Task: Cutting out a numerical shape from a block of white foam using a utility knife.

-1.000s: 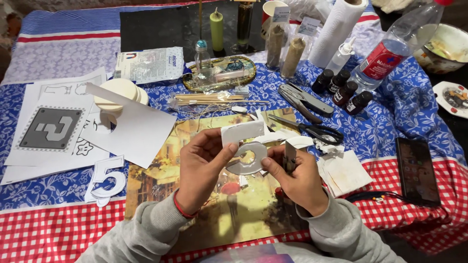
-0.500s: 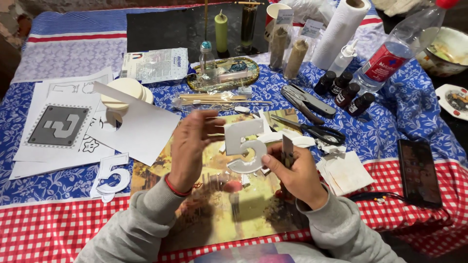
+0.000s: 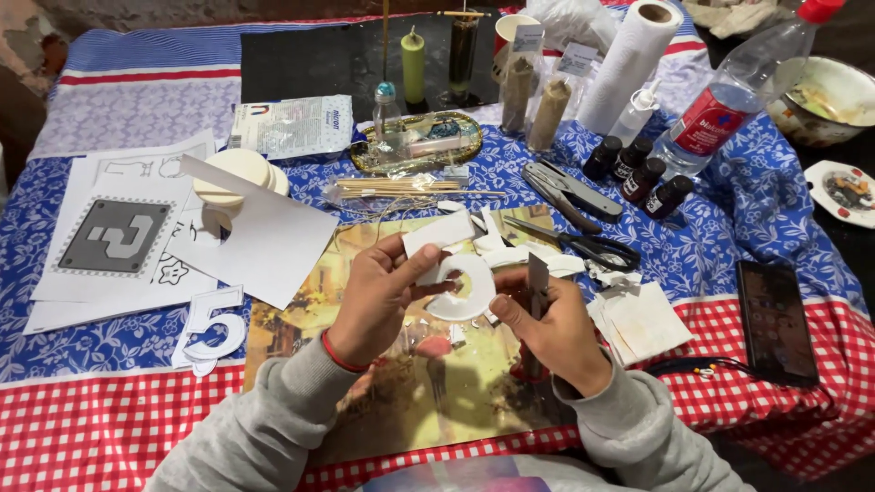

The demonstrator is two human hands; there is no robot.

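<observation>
We see a worktop [image 3: 109, 410] draped in blue floral and red checked cloth, a picture board [image 3: 365, 364] at its centre. Over the board, the left hand [image 3: 378, 296] pinches a white cut-out numeral [image 3: 456, 273], grip clamped on its upper edge. The right hand [image 3: 551, 328] is closed round a dark blade [image 3: 536, 278] held just beside the numeral's ring. Done well, we judge, trimming calls for a firm pinch, with the blade kept clear of the fingers. A paper roll [image 3: 629, 64] and a bottle [image 3: 729, 91] holding clear liquid stand behind; a gold tray [image 3: 365, 159] carries small oddments; four dark vials [image 3: 638, 173] stand capped, contents hidden.
</observation>
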